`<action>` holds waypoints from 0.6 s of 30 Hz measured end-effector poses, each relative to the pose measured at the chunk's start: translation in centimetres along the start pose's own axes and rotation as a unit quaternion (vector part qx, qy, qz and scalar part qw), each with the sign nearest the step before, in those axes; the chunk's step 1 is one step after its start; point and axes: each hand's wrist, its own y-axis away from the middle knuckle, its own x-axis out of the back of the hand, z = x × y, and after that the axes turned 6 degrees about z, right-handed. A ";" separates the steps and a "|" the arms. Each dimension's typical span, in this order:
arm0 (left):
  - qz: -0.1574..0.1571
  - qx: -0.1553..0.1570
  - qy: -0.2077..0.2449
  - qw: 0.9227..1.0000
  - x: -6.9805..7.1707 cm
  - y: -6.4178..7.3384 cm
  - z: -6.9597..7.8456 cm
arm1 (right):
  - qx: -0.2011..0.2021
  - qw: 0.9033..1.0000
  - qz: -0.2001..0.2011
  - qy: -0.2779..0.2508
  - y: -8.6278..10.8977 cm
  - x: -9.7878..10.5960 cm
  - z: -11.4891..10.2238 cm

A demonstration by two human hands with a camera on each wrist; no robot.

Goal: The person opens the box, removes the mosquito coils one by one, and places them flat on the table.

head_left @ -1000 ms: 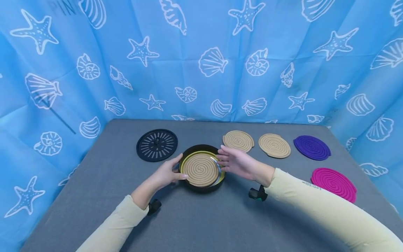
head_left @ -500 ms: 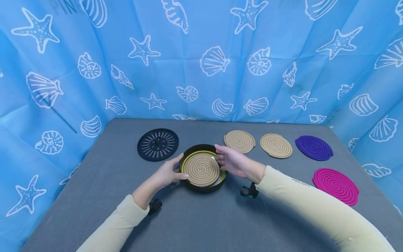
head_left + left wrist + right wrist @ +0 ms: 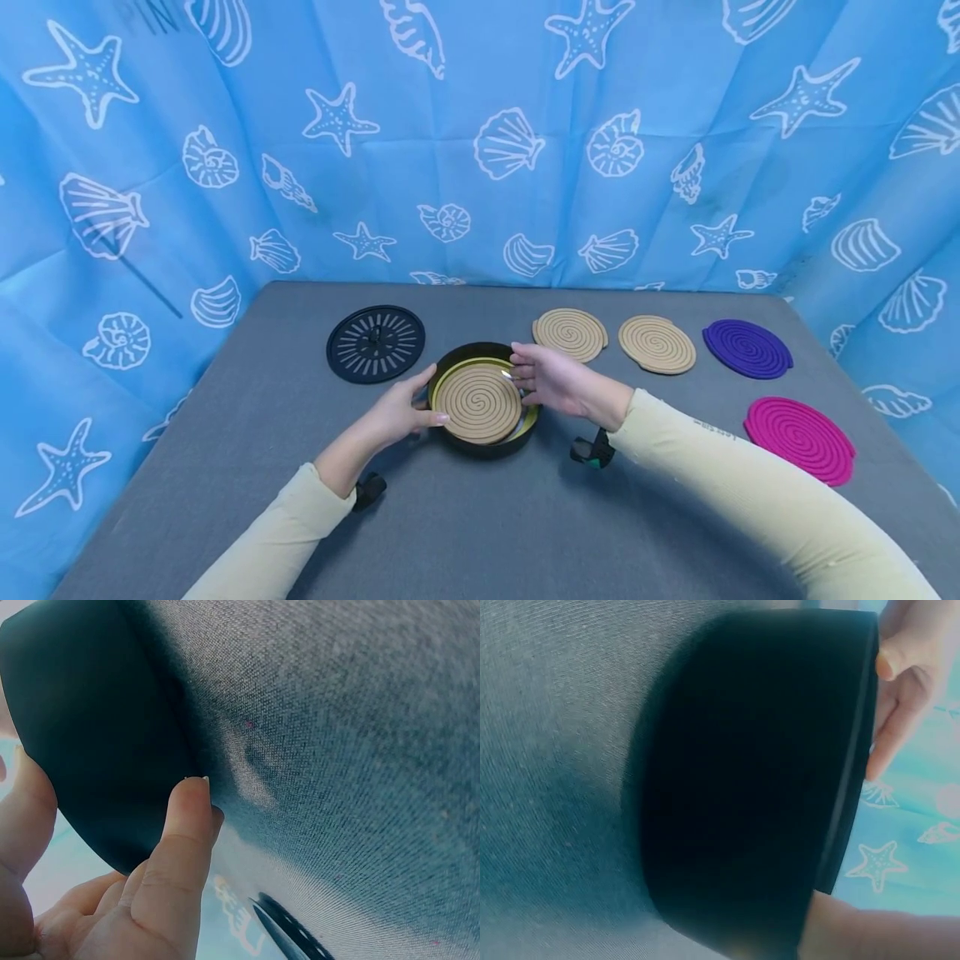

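Note:
A black round container (image 3: pixel 484 451) with a yellow inner rim stands on the grey table in the head view. Inside it lies a tan spiral coaster (image 3: pixel 478 403). My left hand (image 3: pixel 396 408) holds the container's left side, its thumb at the near-left rim. The left wrist view shows that hand's fingers (image 3: pixel 189 817) against the dark outer wall. At the right side, my right hand (image 3: pixel 558 383) reaches over the rim, fingers extended and touching it. Part of the right hand (image 3: pixel 840 926) shows along the rim in the right wrist view; its fingertips are hidden there.
A black slotted disc (image 3: pixel 352 358) with a small central knob lies left of the container. To the right are two tan spiral coasters (image 3: pixel 570 335), a purple one (image 3: pixel 747 348) and a pink one (image 3: pixel 799 440). A blue shell-print curtain (image 3: pixel 450 175) hangs behind the table.
My right hand has moved slightly left, closer over the container's right rim. My left hand, the container and the coasters have stayed in place.

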 end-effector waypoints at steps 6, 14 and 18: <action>-0.004 -0.001 -0.001 1.000 0.0 -0.1 0.1 | 0.004 1.000 -0.006 0.019 0.4 0.6 -0.3; -0.002 -0.006 -0.007 1.000 0.0 0.0 0.1 | 0.009 1.000 0.026 0.002 0.8 0.9 -0.7; -0.001 -0.007 -0.007 1.000 0.0 0.2 0.0 | 0.010 0.999 0.035 -0.022 0.5 0.7 -0.7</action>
